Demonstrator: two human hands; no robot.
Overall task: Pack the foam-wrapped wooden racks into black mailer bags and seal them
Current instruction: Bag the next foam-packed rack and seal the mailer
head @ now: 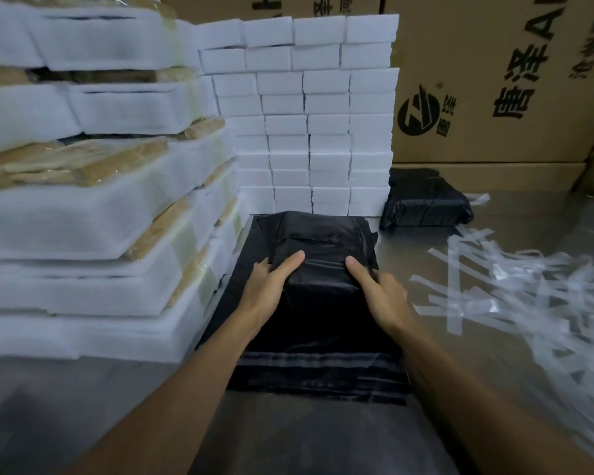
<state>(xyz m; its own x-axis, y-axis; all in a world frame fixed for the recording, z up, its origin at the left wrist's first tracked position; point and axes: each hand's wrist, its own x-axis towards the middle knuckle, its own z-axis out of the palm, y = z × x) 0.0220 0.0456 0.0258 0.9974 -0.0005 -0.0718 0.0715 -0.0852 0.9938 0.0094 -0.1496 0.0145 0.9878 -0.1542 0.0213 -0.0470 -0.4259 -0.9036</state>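
A packed black mailer bag [318, 252] lies on a stack of flat black mailer bags [309, 368] in the middle of the table. My left hand [271, 282] grips its near left corner, thumb on top. My right hand [378, 289] grips the near right corner, thumb on top as well. A second sealed black parcel [426, 200] lies further back on the right. Foam-wrapped wooden racks [93, 200] are piled high on the left.
A wall of small white foam blocks [316, 125] rises behind the bags. Cardboard boxes [494, 80] stand at the back right. Several peeled clear adhesive strips [515, 289] litter the steel table [323, 440] on the right.
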